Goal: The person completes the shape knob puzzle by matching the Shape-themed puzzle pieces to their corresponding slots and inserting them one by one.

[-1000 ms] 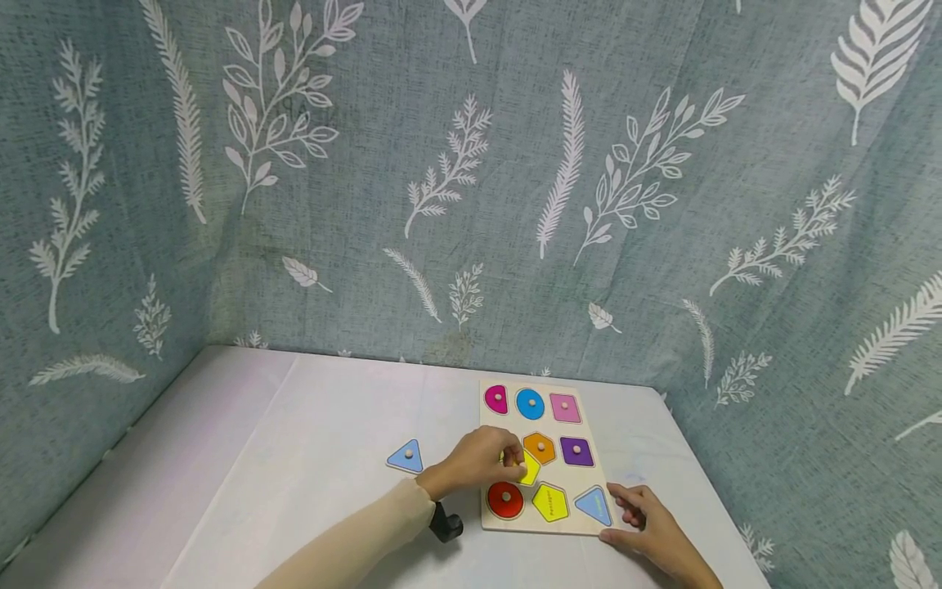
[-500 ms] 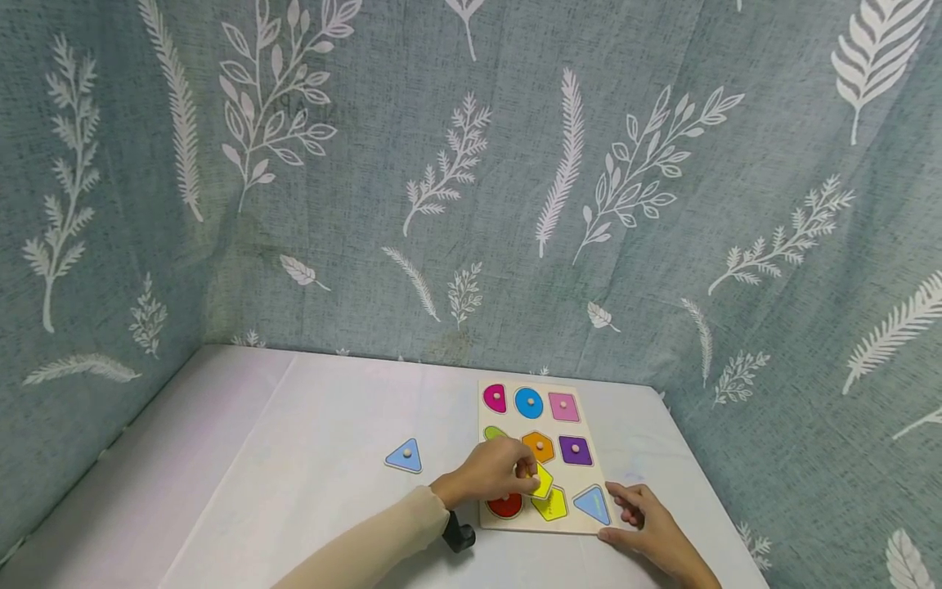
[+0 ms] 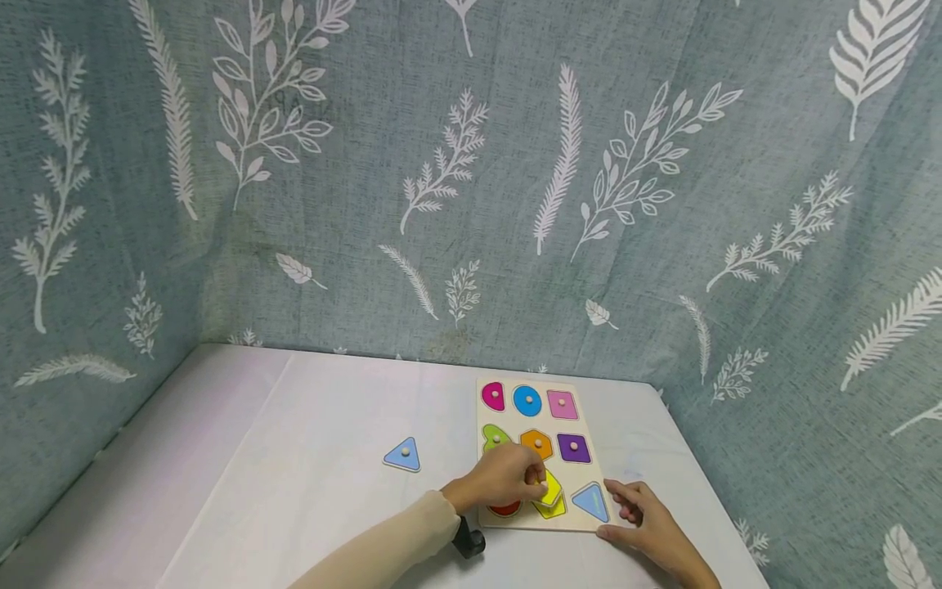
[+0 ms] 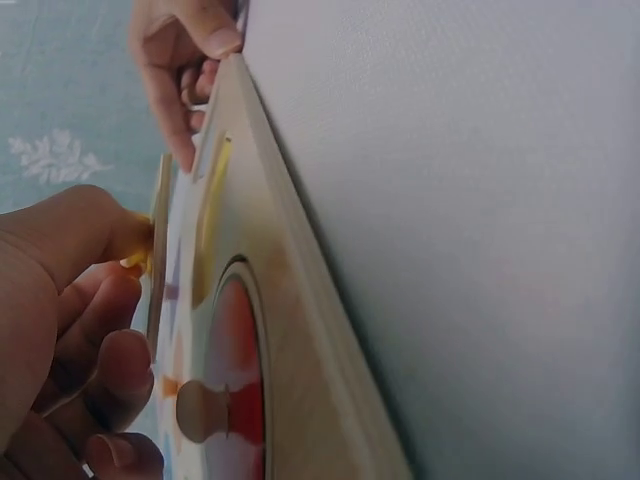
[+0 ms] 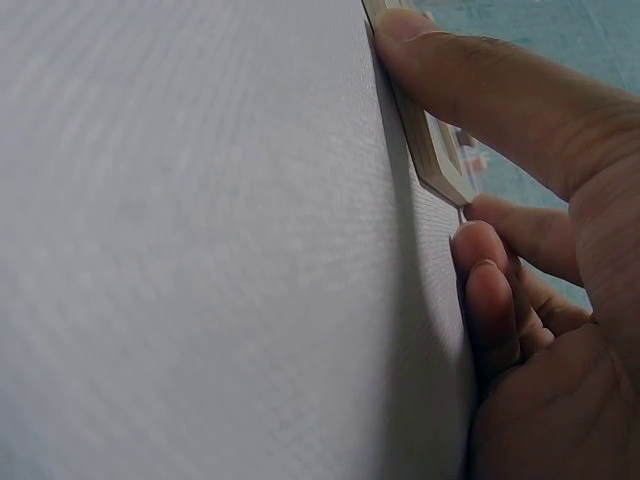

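In the head view, my left hand (image 3: 504, 476) pinches the knob of a yellow pentagon puzzle piece (image 3: 553, 491). The piece is tilted over the yellow pentagon recess (image 3: 552, 511) of a wooden shape puzzle board (image 3: 576, 473). The left wrist view shows the piece (image 4: 158, 265) edge-on, raised off the board. My right hand (image 3: 651, 523) holds the board's near right corner, thumb on the near edge and index finger at the right side. A bare blue triangle recess (image 3: 592, 501) lies beside that hand. My left hand partly covers the red circle piece (image 3: 505, 509).
A blue triangle piece (image 3: 403, 454) with a knob lies on the white table left of the board. Other knobbed pieces sit in the board, among them an orange hexagon (image 3: 536, 442) and a purple square (image 3: 573, 447). A patterned curtain (image 3: 441, 204) stands behind the table.
My left hand has carried the yellow pentagon right and toward the near side, from beside its recess to over it. The green heart has come into view. The right hand stays at the board's corner.
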{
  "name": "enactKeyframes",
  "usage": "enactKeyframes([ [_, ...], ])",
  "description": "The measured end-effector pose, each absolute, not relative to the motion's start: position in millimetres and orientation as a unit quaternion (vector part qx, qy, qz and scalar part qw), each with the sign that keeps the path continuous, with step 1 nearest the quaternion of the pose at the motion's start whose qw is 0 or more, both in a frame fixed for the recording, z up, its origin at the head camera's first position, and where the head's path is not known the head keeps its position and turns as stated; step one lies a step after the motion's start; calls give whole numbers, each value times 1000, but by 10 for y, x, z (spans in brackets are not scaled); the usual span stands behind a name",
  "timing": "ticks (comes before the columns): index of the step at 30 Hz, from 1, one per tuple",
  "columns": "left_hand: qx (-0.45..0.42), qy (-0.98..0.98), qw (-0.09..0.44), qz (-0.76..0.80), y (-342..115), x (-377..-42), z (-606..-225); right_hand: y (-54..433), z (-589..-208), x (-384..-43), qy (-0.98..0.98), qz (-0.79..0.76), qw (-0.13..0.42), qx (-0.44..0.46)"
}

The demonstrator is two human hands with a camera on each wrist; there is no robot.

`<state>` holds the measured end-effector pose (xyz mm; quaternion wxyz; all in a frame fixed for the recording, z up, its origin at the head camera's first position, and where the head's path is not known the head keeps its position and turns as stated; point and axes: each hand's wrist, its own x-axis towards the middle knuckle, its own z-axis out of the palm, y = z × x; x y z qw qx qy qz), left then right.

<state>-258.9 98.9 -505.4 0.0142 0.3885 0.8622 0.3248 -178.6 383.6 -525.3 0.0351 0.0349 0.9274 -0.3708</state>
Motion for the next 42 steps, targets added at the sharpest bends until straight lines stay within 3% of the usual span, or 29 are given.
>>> enactKeyframes([
  [42, 426, 860, 43, 277, 1084, -2540, -5082, 3814, -5220, -1762, 921, -386, 43, 42],
])
